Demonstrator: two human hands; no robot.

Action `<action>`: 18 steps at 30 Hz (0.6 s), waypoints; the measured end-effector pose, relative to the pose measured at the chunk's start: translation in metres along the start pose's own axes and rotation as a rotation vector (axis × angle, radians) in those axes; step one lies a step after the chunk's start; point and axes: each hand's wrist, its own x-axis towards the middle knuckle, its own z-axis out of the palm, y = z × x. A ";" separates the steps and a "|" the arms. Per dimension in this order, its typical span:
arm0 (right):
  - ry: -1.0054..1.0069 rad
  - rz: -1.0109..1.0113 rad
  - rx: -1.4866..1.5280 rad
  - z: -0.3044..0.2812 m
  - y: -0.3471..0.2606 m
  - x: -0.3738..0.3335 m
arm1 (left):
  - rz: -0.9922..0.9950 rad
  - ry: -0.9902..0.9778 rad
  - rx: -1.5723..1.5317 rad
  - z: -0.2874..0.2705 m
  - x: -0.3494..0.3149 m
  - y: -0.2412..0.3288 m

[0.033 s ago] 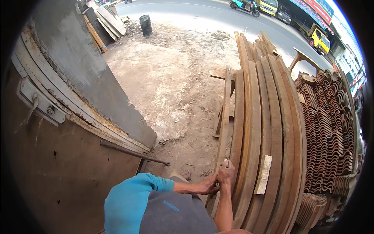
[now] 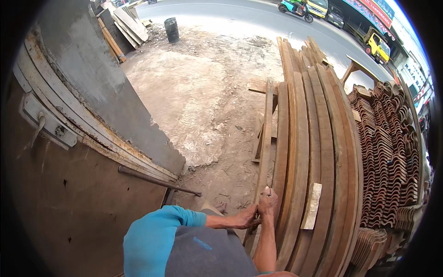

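Observation:
A long narrow wooden batten [image 2: 264,161] runs along the left side of the lumber stack, its near end passing under my hands. My left hand [image 2: 248,218] is at its edge with bent, closed fingers, close against my right wrist. My right hand [image 2: 267,201] is a closed fist over the batten, thumb uppermost. A small dark tip seems to show at its top, too small to name. What the left fingers hold, if anything, is hidden. To the right, a short pale wood piece [image 2: 312,206] lies on the stacked planks [image 2: 328,152].
Stacked clay roof tiles [image 2: 380,157] stand right of the planks. A metal pipe [image 2: 159,180] juts out from the brown door [image 2: 83,198] at left, below a grey wall [image 2: 106,78]. Ahead are a black bin [image 2: 171,30] and a road [image 2: 207,14] with vehicles.
On the road, the turquoise motorbike has moved a little to the right. My hands stay in nearly the same place on the batten.

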 end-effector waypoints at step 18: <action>-0.121 0.306 0.435 -0.026 -0.013 -0.013 | -0.254 -0.305 0.133 -0.051 0.011 0.019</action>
